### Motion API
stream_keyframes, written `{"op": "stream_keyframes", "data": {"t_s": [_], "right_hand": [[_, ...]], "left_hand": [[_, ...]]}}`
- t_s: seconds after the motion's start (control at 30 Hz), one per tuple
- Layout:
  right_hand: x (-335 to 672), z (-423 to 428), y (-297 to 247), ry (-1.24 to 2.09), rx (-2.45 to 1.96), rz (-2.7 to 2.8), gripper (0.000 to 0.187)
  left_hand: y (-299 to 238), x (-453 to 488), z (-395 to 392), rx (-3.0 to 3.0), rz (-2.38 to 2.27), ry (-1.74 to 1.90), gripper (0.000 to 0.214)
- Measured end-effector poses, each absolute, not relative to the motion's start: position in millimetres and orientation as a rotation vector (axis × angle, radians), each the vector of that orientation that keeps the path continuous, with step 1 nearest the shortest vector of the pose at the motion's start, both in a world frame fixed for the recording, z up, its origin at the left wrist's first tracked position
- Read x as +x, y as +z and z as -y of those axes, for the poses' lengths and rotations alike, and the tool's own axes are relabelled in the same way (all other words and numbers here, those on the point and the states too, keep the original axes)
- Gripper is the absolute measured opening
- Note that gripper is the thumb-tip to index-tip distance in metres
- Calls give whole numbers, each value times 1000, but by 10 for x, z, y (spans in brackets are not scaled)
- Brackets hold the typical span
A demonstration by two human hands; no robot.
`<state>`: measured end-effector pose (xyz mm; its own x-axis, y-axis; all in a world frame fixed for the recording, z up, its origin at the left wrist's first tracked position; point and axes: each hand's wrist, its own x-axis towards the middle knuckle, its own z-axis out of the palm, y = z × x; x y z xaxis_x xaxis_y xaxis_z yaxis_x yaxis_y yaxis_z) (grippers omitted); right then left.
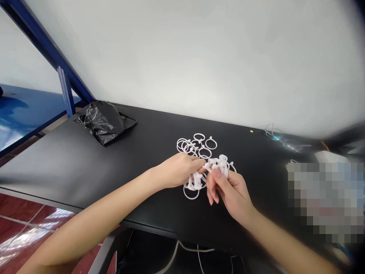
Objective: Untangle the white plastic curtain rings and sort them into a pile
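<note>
**Held rings**: white plastic bunch, mid-surface toward the near edge. The left hand is curled closed on its left part. The right hand pinches its right part, thumb to fingers, keeping the bunch gathered.

**Loose rings**: lying flat just beyond.

**Black bag**: far left on the surface, well apart, blocking nothing.

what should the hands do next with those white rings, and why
Likely best to ease one ring out of the ring bunch with the right hand while the left hand steadies it: both pinch the same tangled clump, and the loose rings just behind lie spread out on the black table.
</note>
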<state>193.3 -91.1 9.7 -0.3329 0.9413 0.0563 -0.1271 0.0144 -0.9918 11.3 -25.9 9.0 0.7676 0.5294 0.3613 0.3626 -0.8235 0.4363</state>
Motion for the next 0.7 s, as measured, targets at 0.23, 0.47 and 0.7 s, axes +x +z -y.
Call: {"op": "stream_keyframes", "data": {"t_s": [0.23,0.47,0.7], "right_hand": [[1982,904,138,1374,-890,1469,43],[1894,886,66,1338,-948,1502,9],[1872,893,88,1373,-1007,1475,8]], "left_hand": [[92,149,255,2308,-669,796,39],[89,225,358,1971,-746,835,5],[73,232,364,1976,-808,858,26]]}}
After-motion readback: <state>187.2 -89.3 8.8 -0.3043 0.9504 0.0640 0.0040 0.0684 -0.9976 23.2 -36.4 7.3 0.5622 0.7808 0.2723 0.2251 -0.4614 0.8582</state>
